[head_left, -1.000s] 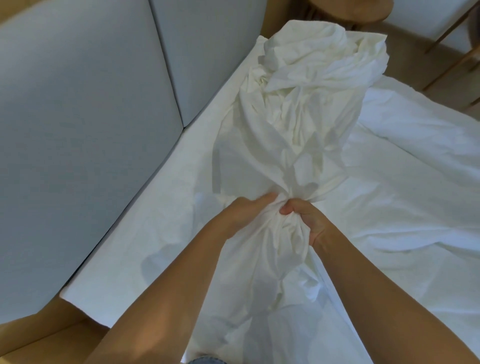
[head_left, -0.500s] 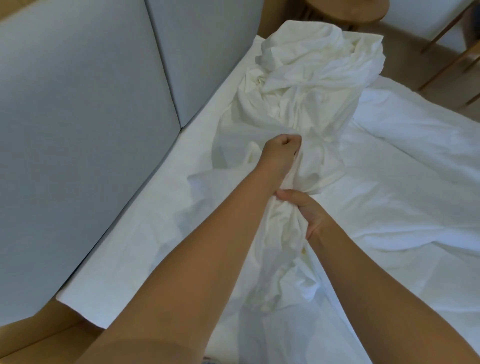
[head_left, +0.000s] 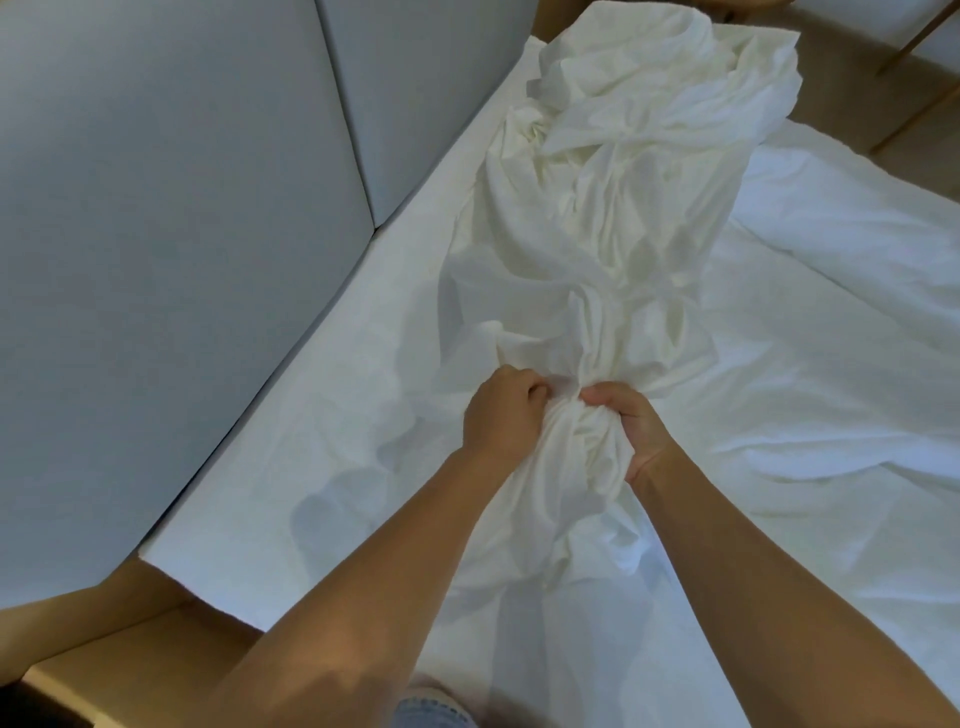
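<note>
head view: i see the left hand (head_left: 501, 410) and the right hand (head_left: 631, 423) side by side, each with fingers curled tight round a gathered neck of the bunched white sheet (head_left: 623, 208), knuckles nearly touching. the sheet runs away from me in a crumpled rope along the bed (head_left: 270, 499), just beside the grey headboard panels (head_left: 156, 260), and piles up at the far end.
</note>
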